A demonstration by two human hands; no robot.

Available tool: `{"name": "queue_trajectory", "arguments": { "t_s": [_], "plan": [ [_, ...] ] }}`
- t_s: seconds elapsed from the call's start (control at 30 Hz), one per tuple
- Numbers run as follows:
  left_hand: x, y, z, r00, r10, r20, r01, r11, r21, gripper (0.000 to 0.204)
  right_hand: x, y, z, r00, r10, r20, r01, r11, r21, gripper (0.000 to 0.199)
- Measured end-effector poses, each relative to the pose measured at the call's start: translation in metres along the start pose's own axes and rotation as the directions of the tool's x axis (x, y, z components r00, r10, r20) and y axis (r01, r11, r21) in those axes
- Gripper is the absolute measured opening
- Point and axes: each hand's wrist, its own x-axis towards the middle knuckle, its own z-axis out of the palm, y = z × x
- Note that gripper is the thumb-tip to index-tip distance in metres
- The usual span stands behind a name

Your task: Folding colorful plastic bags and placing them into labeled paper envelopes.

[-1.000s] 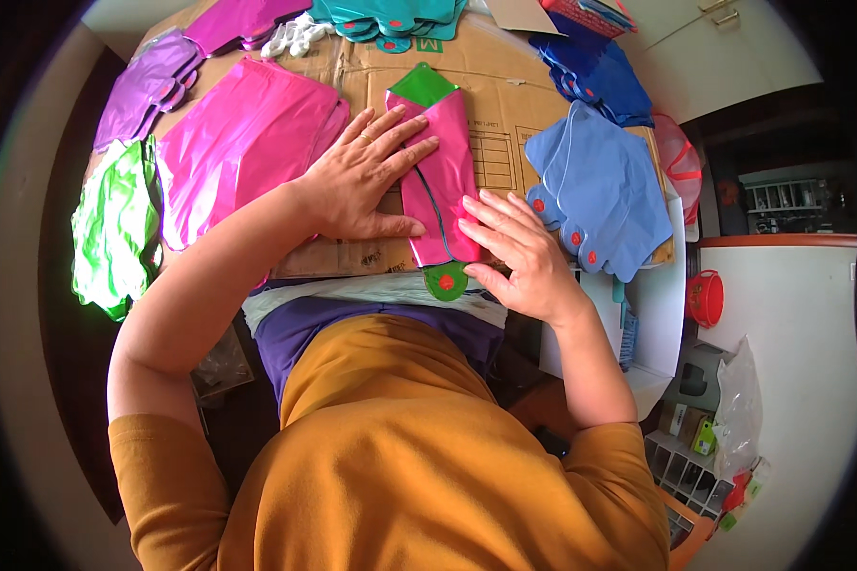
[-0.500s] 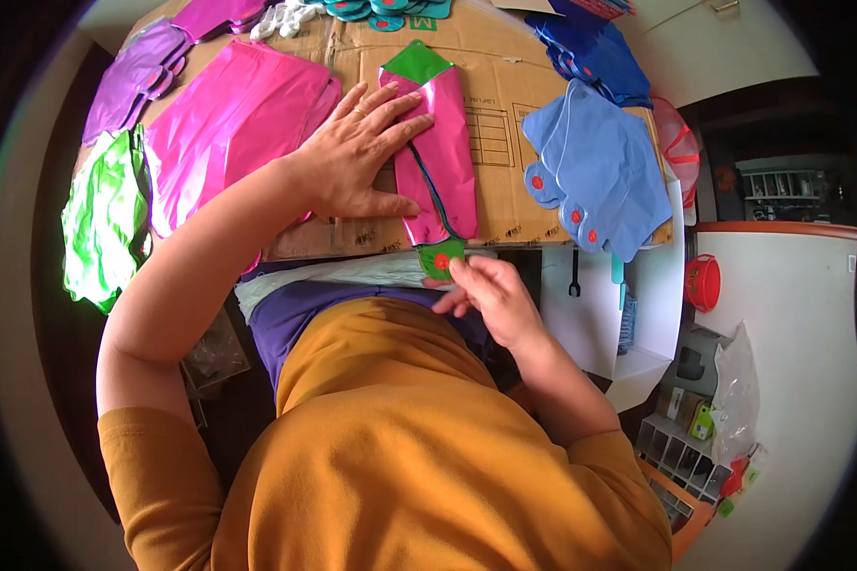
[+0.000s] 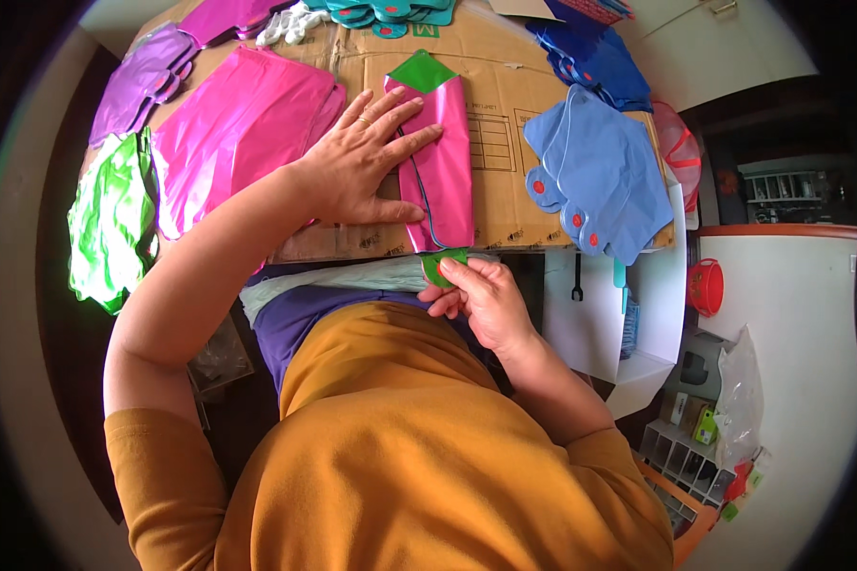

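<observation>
Cardboard tabletop has a folded pink foil piece lying around upper center of the frame. Left hand is spread wide, partly over it; right hand is pinching its green tab just past the lower edge. Pale blue pile sits upper right, bigger pink pile upper left.

Top: plain mustard-orange, softly creased | left sleeve, at top's left: same cloth, stitched hem near elbow | right sleeve, at top's right: matching | purple garment: just beyond top's front | left hand, beyond top: thin gold-toned ring on one of the fingers
</observation>
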Motion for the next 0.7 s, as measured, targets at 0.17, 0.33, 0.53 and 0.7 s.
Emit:
{"name": "queue_trajectory", "arguments": {
  "t_s": [0.17, 0.33, 0.53, 0.7],
  "plan": [
    [0.0, 0.001, 0.0, 1.0, 0.003, 0.011, -0.003, 1.0, 0.004, 0.094, 0.0, 0.0, -0.002, 1.0, 0.018, 0.017, -0.019, 1.0, 0.024, 0.028],
    [0.002, 0.001, -0.001, 1.0, 0.013, 0.024, -0.014, 1.0, 0.022, 0.095, -0.003, -0.023, -0.007, 1.0, -0.028, -0.003, 0.022, 0.846, -0.532, 0.043],
    [-0.001, 0.001, -0.005, 0.999, -0.002, 0.033, 0.001, 1.0, 0.031, 0.095, 0.008, -0.107, 0.001, 0.71, -0.68, 0.181, 0.372, 0.144, -0.917, 0.03],
    [0.002, -0.002, 0.002, 1.0, 0.009, -0.003, -0.009, 1.0, 0.021, 0.1, 0.104, -0.103, -0.001, 0.577, -0.736, 0.355, 0.386, -0.138, -0.912, 0.05]
  ]
}}
